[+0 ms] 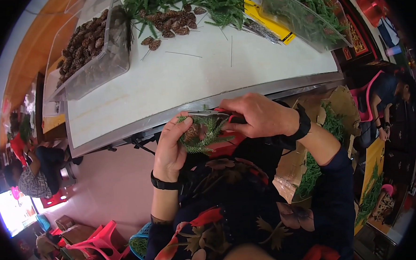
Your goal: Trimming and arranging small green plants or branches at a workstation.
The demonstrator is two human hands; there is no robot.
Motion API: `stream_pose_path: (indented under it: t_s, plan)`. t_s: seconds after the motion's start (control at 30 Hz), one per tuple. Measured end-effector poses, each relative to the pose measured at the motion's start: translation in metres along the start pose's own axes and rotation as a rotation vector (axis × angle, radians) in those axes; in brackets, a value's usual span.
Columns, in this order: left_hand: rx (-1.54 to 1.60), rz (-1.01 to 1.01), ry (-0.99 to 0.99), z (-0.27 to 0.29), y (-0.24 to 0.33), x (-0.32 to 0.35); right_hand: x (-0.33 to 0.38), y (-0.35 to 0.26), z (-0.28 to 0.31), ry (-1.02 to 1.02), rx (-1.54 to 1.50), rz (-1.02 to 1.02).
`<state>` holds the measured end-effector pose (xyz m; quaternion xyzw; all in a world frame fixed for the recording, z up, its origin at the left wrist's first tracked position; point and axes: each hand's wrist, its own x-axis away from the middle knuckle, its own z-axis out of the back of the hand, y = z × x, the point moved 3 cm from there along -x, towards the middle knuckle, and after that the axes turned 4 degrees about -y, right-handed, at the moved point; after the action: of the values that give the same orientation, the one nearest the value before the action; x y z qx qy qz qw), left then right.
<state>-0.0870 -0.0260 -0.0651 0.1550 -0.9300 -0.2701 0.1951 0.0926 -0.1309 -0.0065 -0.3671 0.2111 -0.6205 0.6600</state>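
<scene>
The left hand (171, 143) is curling around a small bundle: a brown pine cone (192, 131) wrapped in a green fir sprig (207, 137), with the thumb and fingers closing loosely on it from the left. The bundle is sitting just in front of the near edge of the white tabletop (177, 80), above the person's lap.

The right hand (256, 114) is closing in a fist around a pair of red-handled pliers (219, 114). Their metal tip is pointing left and reaching the top of the sprig, right by the left fingertips. Whether the tip is gripping anything is too small to tell.

On the tabletop, well apart from both hands, a clear plastic bin of pine cones (88, 49) is standing at the left, a loose heap of cones (172, 22) is lying beside green branches (210, 2) at the far edge, and another clear bin holding greenery (301, 17) is tilting at the right. Thin wires (184, 54) are lying scattered on the white surface between them. A cardboard box with more sprigs (313, 167) is sitting beside the person's right arm.
</scene>
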Motion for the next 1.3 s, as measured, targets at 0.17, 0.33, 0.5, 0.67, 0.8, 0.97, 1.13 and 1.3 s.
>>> stream_pose_path:
  t_s: [0.17,0.33,0.5,0.67,0.8,0.97,1.13,1.3]
  plan:
    - [-0.067,-0.027,0.051,-0.026,0.007,0.004,0.001,0.01,-0.003,0.031,-0.158,0.015]
    - [-0.239,-0.076,0.065,-0.015,0.003,0.002,0.003,0.01,-0.004,0.06,-0.146,0.047]
    - [-0.218,-0.037,0.016,-0.008,0.001,0.0,0.003,0.009,0.002,-0.003,0.047,-0.05]
    - [-0.137,0.01,0.031,-0.009,0.001,0.0,-0.001,0.022,0.007,-0.028,0.033,0.06]
    - [-0.082,0.049,0.022,-0.005,0.001,-0.001,-0.003,0.031,0.001,-0.027,-0.054,0.123]
    - [-0.044,0.045,-0.001,-0.005,0.001,-0.001,-0.004,0.031,-0.002,-0.022,-0.086,0.146]
    - [-0.136,-0.032,0.043,-0.009,0.004,-0.005,0.0,0.034,-0.004,0.034,-0.166,0.126]
    - [-0.326,-0.161,0.144,-0.007,0.007,-0.007,0.011,0.031,0.001,0.141,-0.338,0.027]
